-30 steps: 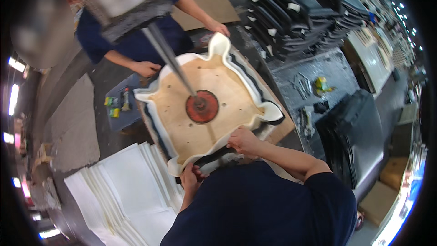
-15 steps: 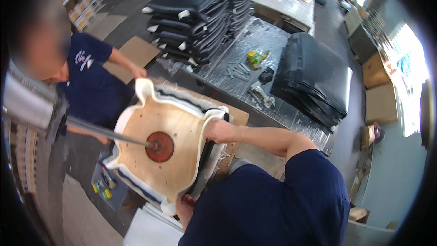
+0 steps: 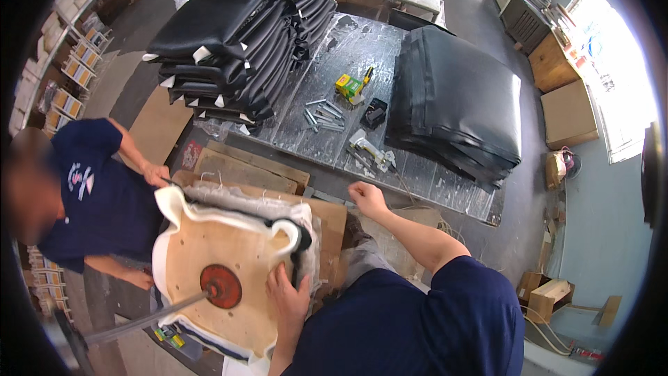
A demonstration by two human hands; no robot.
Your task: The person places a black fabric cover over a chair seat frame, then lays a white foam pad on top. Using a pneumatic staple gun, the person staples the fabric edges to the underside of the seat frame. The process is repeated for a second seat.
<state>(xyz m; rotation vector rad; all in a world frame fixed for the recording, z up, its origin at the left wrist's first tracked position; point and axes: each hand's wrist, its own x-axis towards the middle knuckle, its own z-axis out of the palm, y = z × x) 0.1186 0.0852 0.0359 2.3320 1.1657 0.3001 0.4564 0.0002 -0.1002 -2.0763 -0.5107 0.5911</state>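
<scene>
A pale wooden seat panel [image 3: 182, 244] with a thick white foam edge lies under a red round plate [image 3: 227, 287] on a metal rod. My left hand [image 3: 289, 297] rests on the panel's right side, fingers stretched over the wood and foam. My right hand [image 3: 367, 199] is off the panel, in the air near the table's front edge, its fingers curled with nothing visible in them. Black cover material [image 3: 304, 239] shows beneath the foam at the corner. Closest to my right hand on the table is a nail or staple gun [image 3: 372, 148].
A co-worker [image 3: 90, 188] stands at the panel's left, one hand at its far corner. On the plastic-covered table [image 3: 313, 76] are tall black cushion stacks [image 3: 216, 21], black sheets [image 3: 463, 90], a yellow-green box [image 3: 349, 88], metal strips [image 3: 324, 115] and a black object [image 3: 376, 113].
My right hand has let go of the foam edge and moved right, away from the panel. My left hand has shifted up along the panel's side. The view has turned.
</scene>
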